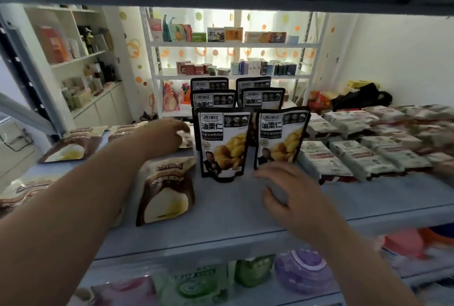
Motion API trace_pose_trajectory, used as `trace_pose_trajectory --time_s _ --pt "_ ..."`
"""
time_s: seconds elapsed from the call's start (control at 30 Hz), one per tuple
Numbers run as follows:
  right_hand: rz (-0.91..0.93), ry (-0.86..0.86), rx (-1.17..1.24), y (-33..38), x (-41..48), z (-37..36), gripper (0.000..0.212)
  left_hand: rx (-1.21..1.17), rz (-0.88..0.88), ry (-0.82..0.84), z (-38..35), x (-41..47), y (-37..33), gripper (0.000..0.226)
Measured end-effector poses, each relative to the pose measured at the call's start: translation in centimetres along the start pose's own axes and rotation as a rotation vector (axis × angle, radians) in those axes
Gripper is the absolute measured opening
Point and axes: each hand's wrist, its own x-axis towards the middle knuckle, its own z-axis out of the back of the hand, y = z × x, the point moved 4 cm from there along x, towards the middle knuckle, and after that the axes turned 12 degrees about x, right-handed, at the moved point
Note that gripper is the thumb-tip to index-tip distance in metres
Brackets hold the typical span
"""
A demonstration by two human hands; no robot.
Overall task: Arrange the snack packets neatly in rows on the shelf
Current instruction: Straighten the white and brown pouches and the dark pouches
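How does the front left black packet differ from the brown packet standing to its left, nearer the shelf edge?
The front left black packet is black with yellow chestnuts pictured; the brown packet is brown with a pale cream picture. The black packet heads a row, with others behind it; the brown packet stands alone. Both stand upright on the same shelf.

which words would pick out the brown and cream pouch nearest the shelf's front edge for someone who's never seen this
Start at the pale blue shelf with two rows of black pouches standing in its middle. Just left of the front black pouch stands the brown and cream pouch. It is the only one of its kind plainly upright; its twins lie flat further left.
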Motion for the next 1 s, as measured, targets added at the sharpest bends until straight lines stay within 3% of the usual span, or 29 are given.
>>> trace_pose_trajectory --time_s 0.07,0.13,0.23,0.3,0.37,0.5,0.6,1.0 --pt "0.019 -0.127 0.065 -0.9 0.3 2.6 0.029 -0.247 0.101 -0.204 2.3 -1.2 0.0 0.035" --pt "0.022 -0.257 0.168 -2.0 0.8 5.1 0.022 -0.655 0.133 -0.330 4.2 -3.0 -0.4 0.032" --pt "-0.113 -0.402 0.309 -4.5 2.3 8.3 0.027 -1.027 0.055 -0.295 4.8 -5.3 -2.4 0.030" --pt "-0.189 -0.362 0.344 -5.8 3.9 9.4 0.039 -1.018 0.018 -0.212 4.3 -6.1 -4.1 0.041" --pt "-0.259 -0.181 0.386 -6.5 5.5 9.4 0.052 -0.955 0.047 -0.194 3.7 -6.4 -5.3 0.052" --pt "-0.235 0.088 0.241 -7.0 7.5 8.5 0.032 -0.800 0.166 -0.218 2.8 -6.3 -6.5 0.065" --pt "-0.193 0.127 0.183 -7.9 8.1 8.3 0.020 -0.694 0.234 -0.270 2.3 -6.0 -6.8 0.057" --pt "-0.157 0.184 0.155 -8.7 8.8 8.9 0.023 -0.649 0.287 -0.325 2.1 -6.6 -7.3 0.054"
